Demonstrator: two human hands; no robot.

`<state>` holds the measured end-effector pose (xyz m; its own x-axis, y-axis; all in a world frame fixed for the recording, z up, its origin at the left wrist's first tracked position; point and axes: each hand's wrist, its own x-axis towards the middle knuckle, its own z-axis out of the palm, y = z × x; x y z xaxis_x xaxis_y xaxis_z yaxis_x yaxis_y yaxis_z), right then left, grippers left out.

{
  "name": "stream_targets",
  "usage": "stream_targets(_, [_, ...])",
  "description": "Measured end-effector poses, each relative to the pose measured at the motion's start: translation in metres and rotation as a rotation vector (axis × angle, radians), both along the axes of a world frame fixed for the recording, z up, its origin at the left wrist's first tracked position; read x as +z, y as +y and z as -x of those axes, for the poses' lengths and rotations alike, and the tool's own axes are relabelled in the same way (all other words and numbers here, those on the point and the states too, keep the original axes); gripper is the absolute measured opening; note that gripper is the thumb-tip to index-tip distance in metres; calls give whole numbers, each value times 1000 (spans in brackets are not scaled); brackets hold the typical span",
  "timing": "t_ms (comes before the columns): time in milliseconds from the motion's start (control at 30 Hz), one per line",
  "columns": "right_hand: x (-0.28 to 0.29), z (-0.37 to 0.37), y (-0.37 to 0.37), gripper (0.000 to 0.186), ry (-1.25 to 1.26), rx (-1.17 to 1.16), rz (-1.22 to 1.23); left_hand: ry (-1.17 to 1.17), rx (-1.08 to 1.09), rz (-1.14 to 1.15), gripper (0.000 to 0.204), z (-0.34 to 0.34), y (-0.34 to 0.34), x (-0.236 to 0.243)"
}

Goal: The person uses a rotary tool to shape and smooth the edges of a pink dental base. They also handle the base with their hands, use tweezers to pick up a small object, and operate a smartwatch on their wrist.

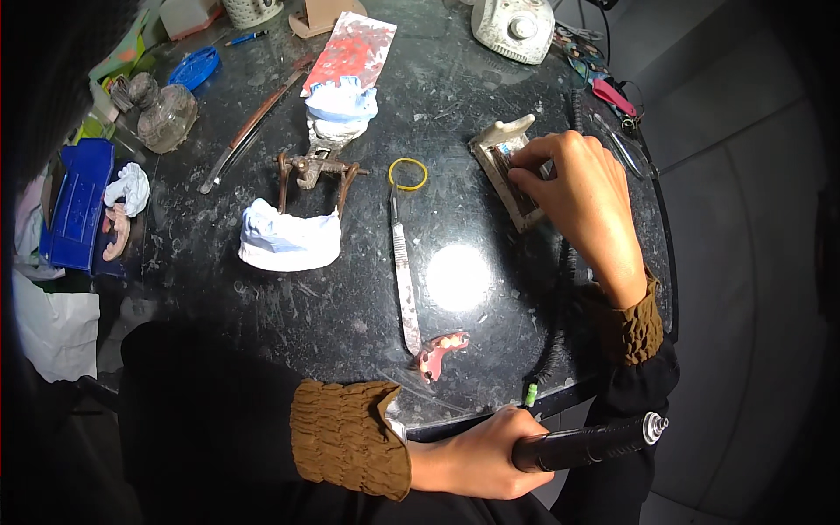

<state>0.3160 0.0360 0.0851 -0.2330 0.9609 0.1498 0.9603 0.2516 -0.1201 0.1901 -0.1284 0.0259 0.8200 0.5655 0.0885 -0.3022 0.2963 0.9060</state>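
My left hand (490, 455) is wrapped round a black rotary handpiece (586, 446), whose silver tip points right, over the table's front edge. At the right, my right hand (582, 179) reaches into a small opened box (506, 188) with a raised lid. Its thumb and fingers are drawn together inside the box; whatever they pinch is hidden. A pink partial denture (442, 353) with a few teeth lies near the front edge. Beside it is a metal scalpel handle (402, 271), its far end at a yellow rubber band (408, 174).
An opened articulator (308, 171) bears a white-blue plaster cast (289, 236) and another cast (341, 103). Farther left lie a knife-like tool (254, 122), a glass burner (166, 114) and a blue tray (80, 206). A black coiled cord (556, 341) crosses the right side. A whitish machine (514, 31) stands far right.
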Motion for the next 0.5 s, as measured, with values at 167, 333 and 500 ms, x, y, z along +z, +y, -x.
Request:
stream_targets(167, [-6,2,0,15,34,10,-11,29,-20,4,19,0,-1,-1])
stream_targets(333, [-9,1,0,19,-39,22,-100,12,-20,-40,19,-2,0,-4])
stream_targets(500, [7,-1,0,21,316,47,-74,13,-7,-62,15,-1,1,-6])
